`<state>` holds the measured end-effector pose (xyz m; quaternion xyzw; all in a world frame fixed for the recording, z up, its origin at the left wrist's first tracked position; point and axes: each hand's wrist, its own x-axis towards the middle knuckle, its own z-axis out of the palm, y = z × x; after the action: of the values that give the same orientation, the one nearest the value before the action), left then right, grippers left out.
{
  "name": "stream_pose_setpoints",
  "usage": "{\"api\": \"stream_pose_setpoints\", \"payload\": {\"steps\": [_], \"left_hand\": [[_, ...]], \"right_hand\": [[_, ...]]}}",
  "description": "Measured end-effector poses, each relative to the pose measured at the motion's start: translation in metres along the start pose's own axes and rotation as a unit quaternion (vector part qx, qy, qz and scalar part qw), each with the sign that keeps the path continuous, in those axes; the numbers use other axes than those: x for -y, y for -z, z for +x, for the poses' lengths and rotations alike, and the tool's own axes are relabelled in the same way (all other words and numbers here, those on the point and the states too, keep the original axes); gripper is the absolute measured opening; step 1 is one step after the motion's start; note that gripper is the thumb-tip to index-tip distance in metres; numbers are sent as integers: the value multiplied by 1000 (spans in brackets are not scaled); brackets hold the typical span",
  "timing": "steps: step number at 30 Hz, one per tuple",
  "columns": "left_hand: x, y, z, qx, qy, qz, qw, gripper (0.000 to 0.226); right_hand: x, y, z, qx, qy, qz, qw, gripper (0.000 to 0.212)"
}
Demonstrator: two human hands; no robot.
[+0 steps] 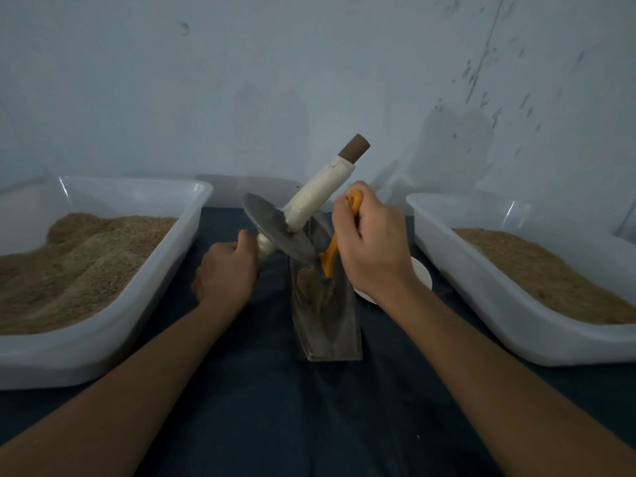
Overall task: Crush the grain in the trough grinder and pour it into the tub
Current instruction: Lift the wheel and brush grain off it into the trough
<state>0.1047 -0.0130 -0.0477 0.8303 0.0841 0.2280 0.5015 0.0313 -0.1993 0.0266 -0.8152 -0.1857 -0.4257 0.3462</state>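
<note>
A person is working at a dark tabletop (261,407) in front of a pale wall. The trough grinder (325,315), a narrow metal boat-shaped trough, is standing in the middle, running away from the camera, with a small heap of brown grain (311,287) lying inside it. The left hand (225,270) is gripping the near end of the axle handle (321,191), fingers curled round it, and is holding the grinding wheel (275,232) tilted, its lower edge dipping into the trough while the far, cloth-wrapped end of the handle is pointing up and to the right. The right hand (370,242) is clamping its fingers round an orange scraper (330,253), whose tip is reaching down into the trough just beside the wheel. A left tub (103,339) of white plastic is sitting beside the grinder, piled with tan material, and a right tub (481,297) is sitting on the other side, holding a flatter layer. A small white dish (421,273) is showing behind the right wrist.
</note>
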Motion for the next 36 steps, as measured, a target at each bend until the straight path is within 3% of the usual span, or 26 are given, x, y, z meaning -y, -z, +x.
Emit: {"api": "stream_pose_setpoints", "payload": {"steps": [7,15,26,31,36], "left_hand": [[-1,2,1,4,10,-6,1000,68],[-2,2,-2,-5,-10,15,1000,61],[-5,6,0,-38,-36,14,999,71],[-5,6,-2,-46,-72,40,996,73],[-8,1,-8,-46,-140,108,983,70]], "right_hand": [[10,14,-9,-35,21,32,999,33],[13,28,-7,-30,-25,49,998,33],[-7,63,-8,-55,-92,52,993,23],[-23,78,-14,-65,-105,28,992,18],[-36,91,-33,-4,-33,-88,996,17]]}}
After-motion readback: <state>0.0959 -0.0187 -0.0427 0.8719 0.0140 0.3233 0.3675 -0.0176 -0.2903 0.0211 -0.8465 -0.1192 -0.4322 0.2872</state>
